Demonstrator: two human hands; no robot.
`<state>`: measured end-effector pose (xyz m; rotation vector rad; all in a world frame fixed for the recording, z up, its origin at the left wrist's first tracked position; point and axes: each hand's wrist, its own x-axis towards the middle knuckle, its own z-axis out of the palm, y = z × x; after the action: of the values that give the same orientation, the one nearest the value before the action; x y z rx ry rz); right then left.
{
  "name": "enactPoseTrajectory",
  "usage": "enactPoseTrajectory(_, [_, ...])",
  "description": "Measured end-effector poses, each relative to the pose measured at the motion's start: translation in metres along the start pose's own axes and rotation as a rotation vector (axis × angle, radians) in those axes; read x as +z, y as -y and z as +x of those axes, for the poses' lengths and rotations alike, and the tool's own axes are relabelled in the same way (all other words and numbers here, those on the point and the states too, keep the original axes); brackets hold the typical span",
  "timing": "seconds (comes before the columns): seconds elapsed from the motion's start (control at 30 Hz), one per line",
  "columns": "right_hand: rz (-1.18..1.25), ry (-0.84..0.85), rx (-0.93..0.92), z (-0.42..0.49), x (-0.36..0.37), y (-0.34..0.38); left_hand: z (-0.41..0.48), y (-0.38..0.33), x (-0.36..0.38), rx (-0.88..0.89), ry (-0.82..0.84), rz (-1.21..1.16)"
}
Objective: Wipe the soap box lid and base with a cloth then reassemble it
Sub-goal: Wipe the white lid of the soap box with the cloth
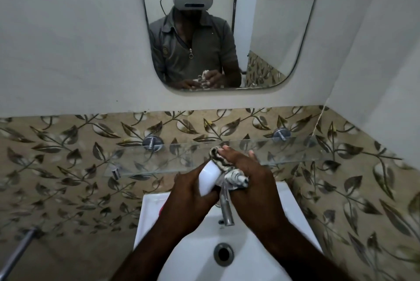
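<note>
Left grip round soap box piece, cloth against it, tap beneath

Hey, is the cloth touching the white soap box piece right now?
Touching. The head view shows the cloth, held by the right hand, pressed against the white soap box piece gripped in the left hand.

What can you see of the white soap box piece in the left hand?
The soap box piece is white, smooth and glossy, plastic by its look, with a rounded corner. Whether it is lid or base cannot be told. It is held tilted above the sink, gripped from the left by the left hand, which hides its lower part. The right hand presses a patterned cloth against its upper right side.
</note>
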<state>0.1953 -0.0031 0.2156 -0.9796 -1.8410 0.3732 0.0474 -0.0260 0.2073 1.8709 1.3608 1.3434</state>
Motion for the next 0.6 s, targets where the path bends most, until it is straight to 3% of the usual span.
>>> enactPoseTrajectory(0.17, [-0.174,0.123,-0.439,-0.013,-0.001,0.019,-0.005,0.009,0.002,-0.079,-0.037,-0.016])
enactPoseTrajectory(0.2, [-0.128,0.116,-0.43,-0.011,-0.001,0.014,-0.003,0.008,0.001,-0.052,-0.044,-0.041])
enactPoseTrajectory(0.33, [0.058,-0.051,-0.026,0.002,0.001,0.001,0.002,-0.001,0.002,0.03,-0.019,-0.021])
enactPoseTrajectory(0.5, [-0.203,0.077,-0.368,-0.011,0.001,0.018,0.001,-0.002,0.003,0.127,-0.135,0.115])
enactPoseTrajectory(0.53, [-0.177,0.086,-0.371,-0.01,0.002,0.012,0.002,0.002,0.003,0.103,-0.117,0.103])
enactPoseTrajectory(0.6, [-0.022,0.032,-0.2,-0.004,0.002,0.0,0.003,-0.002,0.002,0.063,-0.045,0.013])
